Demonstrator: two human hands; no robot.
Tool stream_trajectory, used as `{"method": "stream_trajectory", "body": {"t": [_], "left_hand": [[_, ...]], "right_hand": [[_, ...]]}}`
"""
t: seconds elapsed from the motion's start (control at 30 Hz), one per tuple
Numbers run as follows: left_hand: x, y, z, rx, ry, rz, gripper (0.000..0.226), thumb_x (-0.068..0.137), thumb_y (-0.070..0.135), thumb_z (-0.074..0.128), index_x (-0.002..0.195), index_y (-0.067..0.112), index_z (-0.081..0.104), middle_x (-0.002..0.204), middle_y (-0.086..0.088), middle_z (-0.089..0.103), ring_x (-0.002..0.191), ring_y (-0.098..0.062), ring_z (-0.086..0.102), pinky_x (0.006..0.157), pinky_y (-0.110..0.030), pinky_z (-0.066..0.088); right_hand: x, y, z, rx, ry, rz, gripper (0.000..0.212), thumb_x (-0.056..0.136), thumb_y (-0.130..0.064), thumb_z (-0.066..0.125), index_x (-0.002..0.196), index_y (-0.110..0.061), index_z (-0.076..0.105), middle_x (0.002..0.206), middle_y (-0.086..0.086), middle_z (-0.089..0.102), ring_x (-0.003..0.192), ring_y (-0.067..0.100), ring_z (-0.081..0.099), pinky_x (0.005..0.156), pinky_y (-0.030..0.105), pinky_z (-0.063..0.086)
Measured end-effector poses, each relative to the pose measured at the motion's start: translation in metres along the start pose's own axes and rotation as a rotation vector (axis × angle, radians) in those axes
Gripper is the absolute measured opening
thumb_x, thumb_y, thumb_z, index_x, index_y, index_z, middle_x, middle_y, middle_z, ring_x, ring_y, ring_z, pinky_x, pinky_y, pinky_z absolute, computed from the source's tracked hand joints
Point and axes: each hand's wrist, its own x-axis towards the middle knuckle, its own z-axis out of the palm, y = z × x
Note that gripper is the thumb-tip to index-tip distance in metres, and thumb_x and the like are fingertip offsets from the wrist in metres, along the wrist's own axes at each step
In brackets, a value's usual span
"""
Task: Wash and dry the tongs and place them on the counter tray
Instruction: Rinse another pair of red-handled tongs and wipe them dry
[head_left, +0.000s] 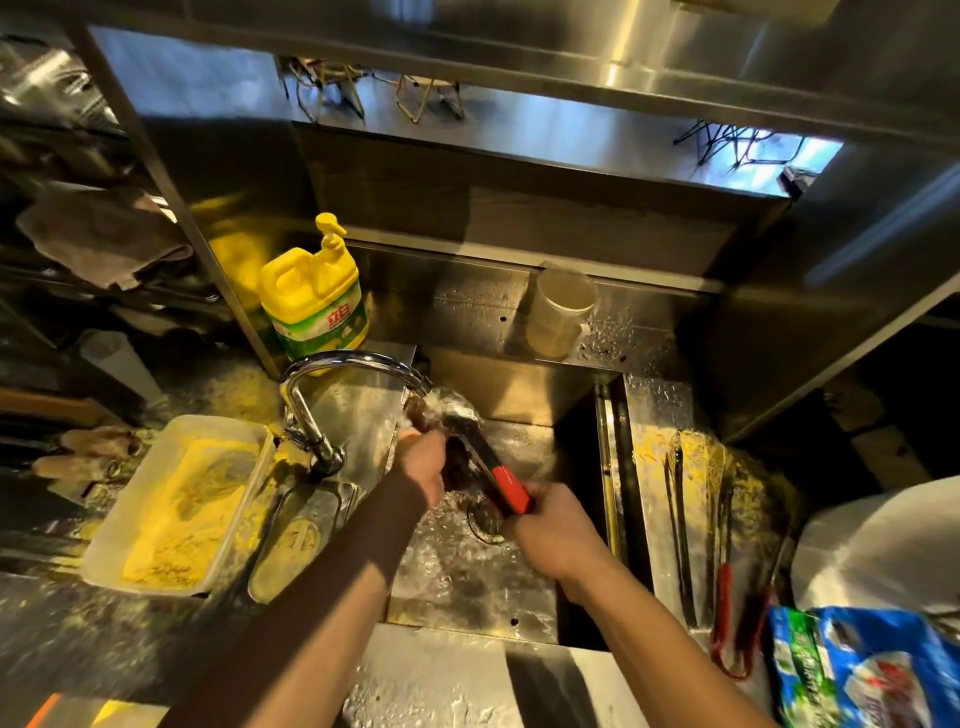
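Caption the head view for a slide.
Both hands rinse red-handled tongs under the running faucet over the sink.

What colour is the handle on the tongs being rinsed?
Red handle, clearest in the head view.

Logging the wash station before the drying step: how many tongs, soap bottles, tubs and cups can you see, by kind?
Tongs: 4, one red-handled pair held under the tap, three pairs lying on the counter right of the sink, though blur makes that count unsure
Soap bottle: 1
Tub of yellow crumbs: 1
Plastic cup: 1
Total: 7
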Motion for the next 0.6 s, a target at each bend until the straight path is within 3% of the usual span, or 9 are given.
{"method": "stream_trajectory", "body": {"t": [0.1,0.17,0.23,0.33,0.37,0.43,0.5,0.53,0.6], "left_hand": [[-0.007,-0.004,0.007,0.011,-0.075,-0.055,0.017,0.100,0.013,0.050,0.101,0.004,0.065,0.089,-0.017,0.071,0.059,-0.024,0.071,0.053,-0.035,0.058],[-0.002,0.004,0.004,-0.036,0.009,-0.002,0.021,0.102,0.014,0.047,0.091,0.004,0.063,0.095,-0.019,0.068,0.065,-0.026,0.068,0.066,-0.040,0.058],[0.003,0.005,0.000,-0.029,0.050,-0.001,0.019,0.102,0.013,0.047,0.098,0.002,0.062,0.100,-0.021,0.069,0.074,-0.029,0.067,0.076,-0.049,0.057],[-0.008,-0.010,0.001,0.026,-0.063,-0.104,0.020,0.100,0.013,0.050,0.101,0.004,0.067,0.085,-0.017,0.076,0.068,-0.028,0.074,0.058,-0.043,0.061],[-0.010,-0.012,0.001,0.046,-0.071,-0.113,0.020,0.099,0.014,0.051,0.103,0.004,0.068,0.088,-0.017,0.077,0.071,-0.028,0.074,0.058,-0.039,0.060],[-0.006,-0.006,-0.001,0.052,-0.053,-0.077,0.025,0.099,0.013,0.051,0.116,0.001,0.066,0.109,-0.022,0.073,0.092,-0.032,0.072,0.076,-0.046,0.060],[0.000,0.006,-0.005,0.025,0.019,-0.021,0.030,0.097,0.013,0.056,0.123,0.000,0.060,0.116,-0.023,0.069,0.104,-0.037,0.068,0.089,-0.057,0.055],[0.004,0.011,-0.008,0.009,0.067,0.021,0.032,0.095,0.015,0.060,0.124,0.001,0.057,0.114,-0.022,0.068,0.103,-0.037,0.068,0.089,-0.057,0.054],[0.004,0.015,-0.015,0.017,0.140,0.070,0.028,0.093,0.013,0.062,0.119,0.005,0.057,0.104,-0.018,0.067,0.094,-0.032,0.068,0.077,-0.043,0.057]], "right_hand": [[0.005,-0.010,0.004,-0.010,0.032,-0.028,0.016,0.082,-0.003,0.063,0.086,-0.017,0.068,0.061,0.001,0.054,0.050,0.015,0.047,0.052,0.032,0.038],[0.003,-0.007,0.006,-0.049,0.005,-0.022,0.017,0.082,-0.005,0.061,0.083,-0.021,0.066,0.059,-0.001,0.053,0.048,0.014,0.049,0.049,0.030,0.039],[0.001,-0.003,0.001,-0.026,-0.022,-0.006,0.017,0.082,-0.004,0.062,0.086,-0.019,0.068,0.060,0.000,0.053,0.045,0.011,0.049,0.046,0.029,0.039],[0.007,-0.008,0.001,-0.051,0.034,-0.005,0.011,0.080,-0.006,0.064,0.087,-0.011,0.071,0.061,0.001,0.056,0.050,0.013,0.050,0.050,0.029,0.040],[0.006,-0.010,0.003,-0.066,0.035,-0.013,0.010,0.080,-0.007,0.064,0.087,-0.011,0.071,0.062,0.001,0.057,0.052,0.014,0.051,0.052,0.030,0.041],[0.001,-0.010,0.002,-0.031,-0.001,-0.005,0.013,0.080,-0.005,0.064,0.087,-0.014,0.070,0.059,-0.001,0.056,0.047,0.012,0.050,0.048,0.028,0.040],[-0.008,-0.004,-0.012,0.061,-0.067,0.045,0.018,0.078,-0.003,0.065,0.091,-0.016,0.069,0.051,-0.007,0.053,0.038,0.008,0.045,0.039,0.024,0.037],[-0.013,-0.001,-0.020,0.079,-0.092,0.066,0.019,0.076,-0.004,0.067,0.092,-0.014,0.069,0.046,-0.008,0.052,0.035,0.008,0.044,0.037,0.023,0.035],[-0.019,0.001,-0.034,0.052,-0.046,0.087,0.019,0.075,-0.005,0.068,0.092,-0.015,0.069,0.041,-0.008,0.051,0.033,0.008,0.042,0.035,0.022,0.033]]}}
